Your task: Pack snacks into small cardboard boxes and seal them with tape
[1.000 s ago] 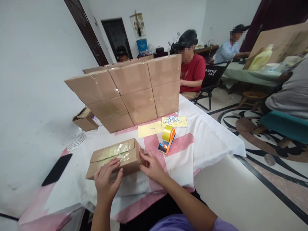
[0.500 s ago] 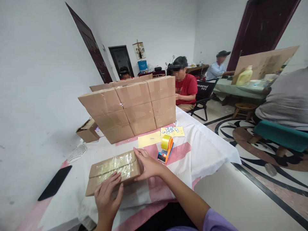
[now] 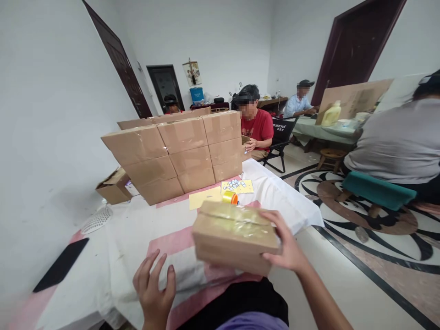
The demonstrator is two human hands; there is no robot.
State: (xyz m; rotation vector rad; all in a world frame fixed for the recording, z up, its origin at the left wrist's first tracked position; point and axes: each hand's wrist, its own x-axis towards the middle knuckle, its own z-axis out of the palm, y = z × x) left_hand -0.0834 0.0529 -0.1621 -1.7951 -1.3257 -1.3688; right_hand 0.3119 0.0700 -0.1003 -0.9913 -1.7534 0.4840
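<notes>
My right hand point(image 3: 287, 245) grips the right end of a taped cardboard box point(image 3: 233, 236) and holds it up above the table's near edge, over the pink and white cloth point(image 3: 165, 229). Clear tape shines along the box's top. My left hand point(image 3: 153, 288) hovers low at the left with fingers spread, holding nothing. A yellow and orange tape dispenser point(image 3: 229, 197) peeks out just behind the lifted box.
A wall of stacked sealed boxes point(image 3: 178, 153) stands at the table's back, with yellow sheets point(image 3: 220, 192) before it. A black phone point(image 3: 60, 270) lies at the left, an open box point(image 3: 113, 185) behind. Several people sit beyond, one in red point(image 3: 256, 126).
My right hand has lifted the box off the table and swung it to the right. My left hand has let go of it and opened. The view has shifted left.
</notes>
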